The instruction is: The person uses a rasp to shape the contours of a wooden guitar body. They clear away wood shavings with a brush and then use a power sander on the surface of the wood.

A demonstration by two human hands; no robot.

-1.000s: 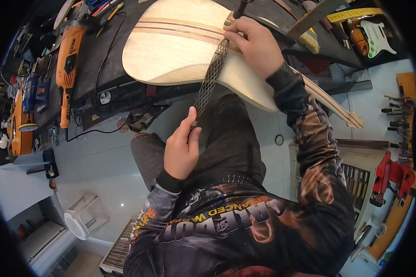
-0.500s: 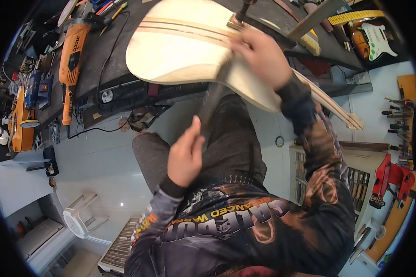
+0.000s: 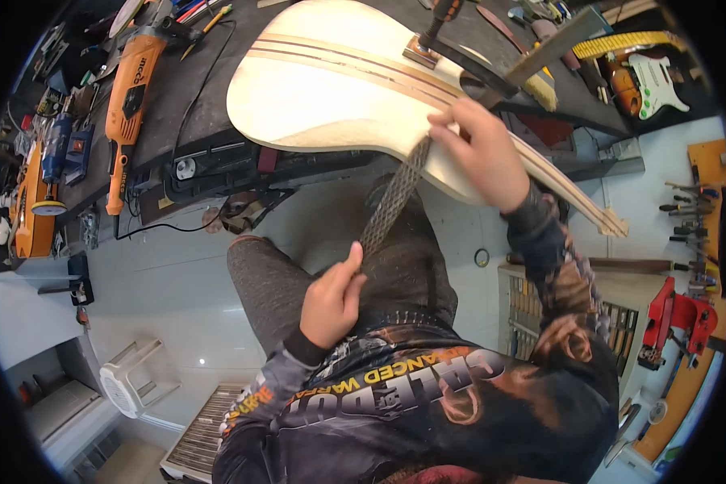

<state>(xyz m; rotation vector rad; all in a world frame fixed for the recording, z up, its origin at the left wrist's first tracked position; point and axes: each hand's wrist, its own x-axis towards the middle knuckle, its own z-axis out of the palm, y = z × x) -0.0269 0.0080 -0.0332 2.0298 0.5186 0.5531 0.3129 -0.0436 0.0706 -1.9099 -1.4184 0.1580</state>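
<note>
A long dark rasp (image 3: 397,198) with an open lattice of teeth slants across the waist edge of a pale wooden guitar body (image 3: 323,97). My left hand (image 3: 332,297) is closed around its near end, thumb laid along the top. At the far end, the fingers of my right hand (image 3: 484,157) close on the tip, above the guitar's wood. Darker strips run along the body's middle and on into the neck (image 3: 569,189), which points right. A clamp (image 3: 480,74) presses on the body through a small wooden block (image 3: 420,53).
The body overhangs the front of a dark workbench (image 3: 194,89). On the bench's left lie an orange power tool (image 3: 129,109) with a cord and a blue polisher (image 3: 54,161). A brush (image 3: 543,87) and a sunburst guitar (image 3: 652,85) sit at right. A white stool (image 3: 121,389) stands lower left.
Both hands have drawn the rasp toward me and slightly right along the body's edge. The rasp, smeared by motion before, now shows sharply.
</note>
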